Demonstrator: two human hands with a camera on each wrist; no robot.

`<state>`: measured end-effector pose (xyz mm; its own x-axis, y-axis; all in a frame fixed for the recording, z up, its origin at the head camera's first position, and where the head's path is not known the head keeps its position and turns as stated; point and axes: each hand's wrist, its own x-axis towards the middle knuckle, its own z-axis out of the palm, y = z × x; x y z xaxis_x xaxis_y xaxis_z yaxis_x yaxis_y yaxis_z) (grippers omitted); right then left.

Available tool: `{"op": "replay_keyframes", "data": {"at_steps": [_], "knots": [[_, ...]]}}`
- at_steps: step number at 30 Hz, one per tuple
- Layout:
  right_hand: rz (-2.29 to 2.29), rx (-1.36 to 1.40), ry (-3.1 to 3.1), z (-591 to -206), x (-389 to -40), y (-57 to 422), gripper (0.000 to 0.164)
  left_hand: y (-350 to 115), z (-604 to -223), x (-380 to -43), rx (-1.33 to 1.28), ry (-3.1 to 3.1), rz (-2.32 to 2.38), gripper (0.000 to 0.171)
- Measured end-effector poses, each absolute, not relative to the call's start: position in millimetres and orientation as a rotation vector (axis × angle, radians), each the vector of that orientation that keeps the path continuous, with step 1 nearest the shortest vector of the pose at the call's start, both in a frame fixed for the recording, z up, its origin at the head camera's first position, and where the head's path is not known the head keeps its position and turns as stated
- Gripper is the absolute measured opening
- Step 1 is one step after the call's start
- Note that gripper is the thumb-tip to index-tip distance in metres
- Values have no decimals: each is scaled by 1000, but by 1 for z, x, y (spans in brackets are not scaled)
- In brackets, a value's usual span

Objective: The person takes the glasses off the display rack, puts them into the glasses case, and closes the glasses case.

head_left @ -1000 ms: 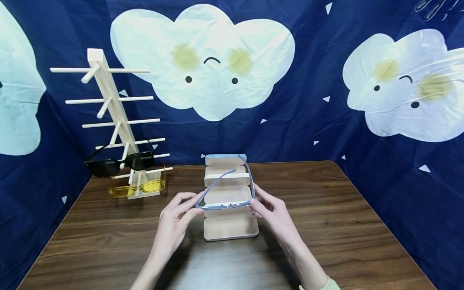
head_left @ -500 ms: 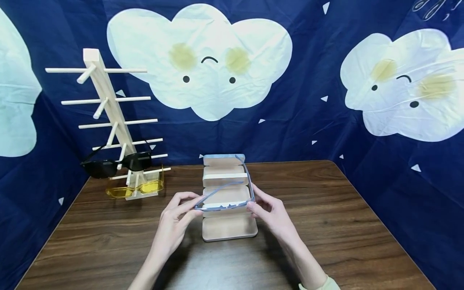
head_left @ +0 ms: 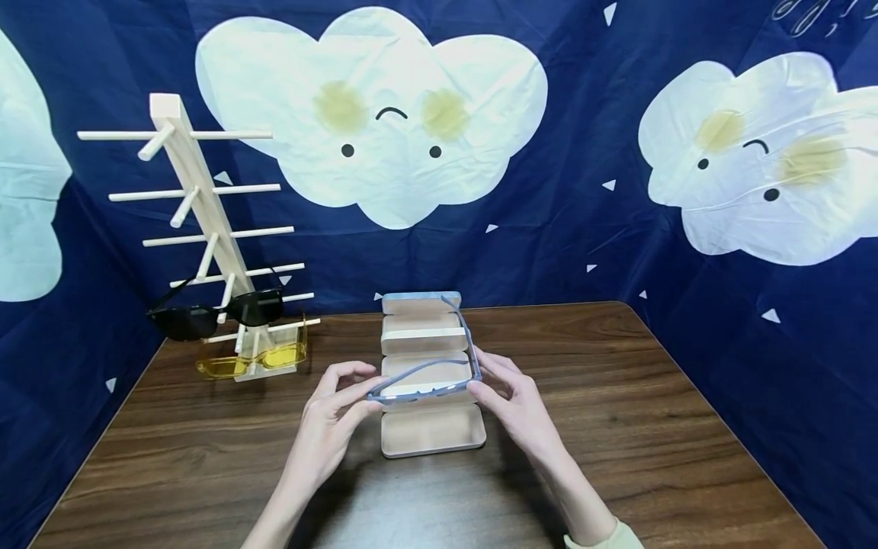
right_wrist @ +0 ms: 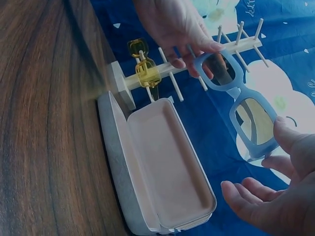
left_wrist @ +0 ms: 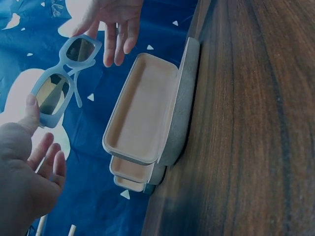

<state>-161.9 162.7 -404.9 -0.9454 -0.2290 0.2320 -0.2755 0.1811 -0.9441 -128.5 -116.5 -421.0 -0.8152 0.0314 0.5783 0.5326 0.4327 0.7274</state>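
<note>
Blue-framed sunglasses [head_left: 420, 395] are held between the two hands, above a tiered case with tan-lined compartments [head_left: 434, 431]. My left hand [head_left: 331, 419] pinches the left end of the frame. At the right end, my right hand [head_left: 517, 404] pinches the frame by the hinge. The left temple lies folded inward across the frame, while the right temple points away from me. Both wrist views show the sunglasses [right_wrist: 238, 92] clear of the case [left_wrist: 142, 108], thumbs on the frame's outer edges.
A wooden display rack [head_left: 206, 198] with pegs stands at the back left. Black sunglasses [head_left: 254, 308] and yellow-lensed glasses [head_left: 284, 355] hang on its lower pegs. A blue cloth with clouds [head_left: 583, 152] hangs behind the wooden table [head_left: 617, 427].
The left temple of the blue sunglasses has swung inward to the right and down toward the frame. Both hands keep their grip nearly in place. The view has turned slightly right.
</note>
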Motion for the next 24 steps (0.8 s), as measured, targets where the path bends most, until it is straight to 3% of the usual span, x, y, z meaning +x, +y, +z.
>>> {"op": "replay_keyframes", "data": {"at_steps": [12, 24], "knots": [[1963, 732, -2315, -405, -164, 166, 52, -119, -422, -130, -569, -2191, -1296, 35], [1892, 784, -2371, -407, -165, 169, 45, -120, -421, -128, -531, -2226, -1317, 32]]}}
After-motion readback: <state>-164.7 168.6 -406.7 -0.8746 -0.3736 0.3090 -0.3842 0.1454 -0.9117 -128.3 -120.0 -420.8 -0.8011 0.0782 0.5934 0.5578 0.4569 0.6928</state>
